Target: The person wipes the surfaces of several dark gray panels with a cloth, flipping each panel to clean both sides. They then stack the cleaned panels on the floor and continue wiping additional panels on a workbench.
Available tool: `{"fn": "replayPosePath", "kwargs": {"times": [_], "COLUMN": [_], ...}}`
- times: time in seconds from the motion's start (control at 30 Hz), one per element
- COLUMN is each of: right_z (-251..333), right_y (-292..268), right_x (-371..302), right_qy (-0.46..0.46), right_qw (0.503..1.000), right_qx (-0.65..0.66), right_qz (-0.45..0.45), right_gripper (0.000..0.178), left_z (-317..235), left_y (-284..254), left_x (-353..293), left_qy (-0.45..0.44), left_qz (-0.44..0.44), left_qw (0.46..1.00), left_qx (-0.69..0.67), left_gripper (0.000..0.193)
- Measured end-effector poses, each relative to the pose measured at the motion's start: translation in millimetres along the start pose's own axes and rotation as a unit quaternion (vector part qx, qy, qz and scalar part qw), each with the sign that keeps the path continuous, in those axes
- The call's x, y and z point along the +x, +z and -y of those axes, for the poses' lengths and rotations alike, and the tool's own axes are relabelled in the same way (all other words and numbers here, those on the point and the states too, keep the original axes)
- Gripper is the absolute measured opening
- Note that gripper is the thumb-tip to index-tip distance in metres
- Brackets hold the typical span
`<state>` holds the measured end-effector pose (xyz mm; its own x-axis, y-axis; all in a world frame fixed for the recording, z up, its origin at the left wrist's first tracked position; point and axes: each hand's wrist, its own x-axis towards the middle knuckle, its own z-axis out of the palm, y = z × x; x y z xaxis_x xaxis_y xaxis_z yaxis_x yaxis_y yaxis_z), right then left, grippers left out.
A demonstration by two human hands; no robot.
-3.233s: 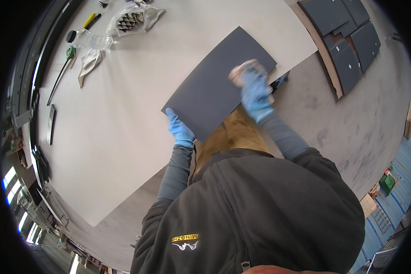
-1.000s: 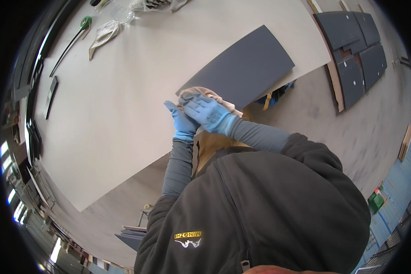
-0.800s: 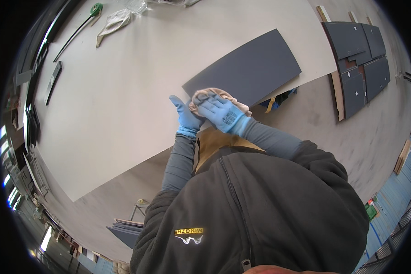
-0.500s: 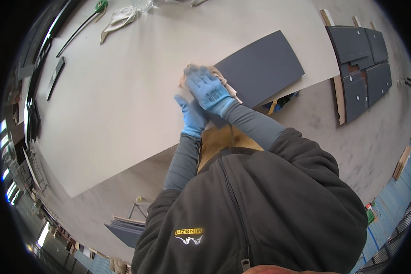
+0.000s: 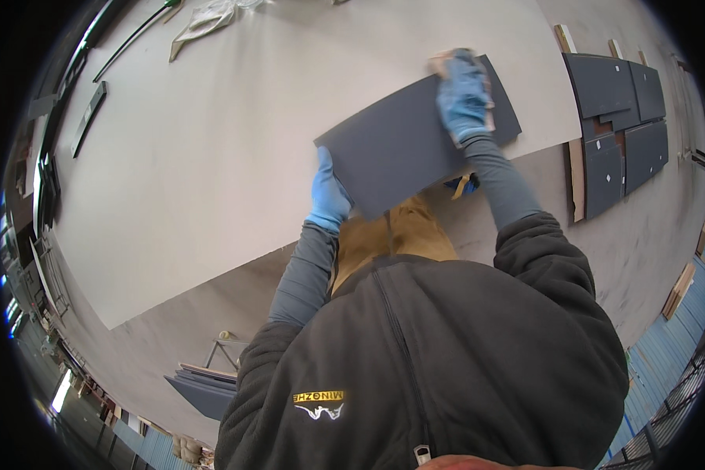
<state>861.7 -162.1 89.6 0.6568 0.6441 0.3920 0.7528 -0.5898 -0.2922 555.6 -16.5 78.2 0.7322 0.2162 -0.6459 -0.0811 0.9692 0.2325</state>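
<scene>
A dark grey rectangular panel (image 5: pixel 399 145) lies slanted at the near edge of a large pale table (image 5: pixel 188 157), with its near corner jutting past the edge. My left hand (image 5: pixel 330 194), in a blue glove, grips the panel's left end; the thumb shows along the side and the other fingers are hidden beneath. Toward the panel's right end, my right hand (image 5: pixel 462 95), also blue-gloved and blurred by motion, presses a crumpled beige-pink cloth (image 5: pixel 444 59) onto the surface. The cloth pokes out beyond the fingertips and beside the palm.
Several similar dark panels (image 5: pixel 603 86) are stacked on the right, with more panels (image 5: pixel 204 389) leaning at the lower left. At the far left of the table are a narrow dark bar (image 5: pixel 90 117) and a thin black rod (image 5: pixel 133 37). A whitish cloth (image 5: pixel 201 28) lies at the far edge.
My right hand has swept the cloth from the panel's left end across to its right end. My left hand stays at the left end, now in plain view.
</scene>
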Motion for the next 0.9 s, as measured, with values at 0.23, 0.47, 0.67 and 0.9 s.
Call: {"fn": "replayPosePath", "kwargs": {"times": [0.23, 0.47, 0.67, 0.9], "right_z": [183, 207, 197, 179], "right_y": [10, 6, -15, -41], "right_x": [-65, -75, -103, -127], "right_qy": [-0.191, -0.226, -0.224, -0.225], "right_qw": [0.959, 0.941, 0.935, 0.926], "right_qx": [0.096, 0.182, 0.182, 0.209], "right_qz": [0.189, 0.172, 0.204, 0.220], "right_gripper": [0.049, 0.039, 0.039, 0.052], "left_z": [-10, -7, -10, -10], "left_y": [-10, 22, 3, -18], "left_x": [-4, -26, -16, -12], "left_qy": [-0.024, 0.088, 0.051, -0.041], "left_qz": [0.145, 0.038, 0.033, 0.138], "left_qw": [0.989, 0.993, 0.998, 0.987], "left_qx": [-0.027, 0.063, 0.017, -0.066], "left_gripper": [0.101, 0.109, 0.108, 0.086]}}
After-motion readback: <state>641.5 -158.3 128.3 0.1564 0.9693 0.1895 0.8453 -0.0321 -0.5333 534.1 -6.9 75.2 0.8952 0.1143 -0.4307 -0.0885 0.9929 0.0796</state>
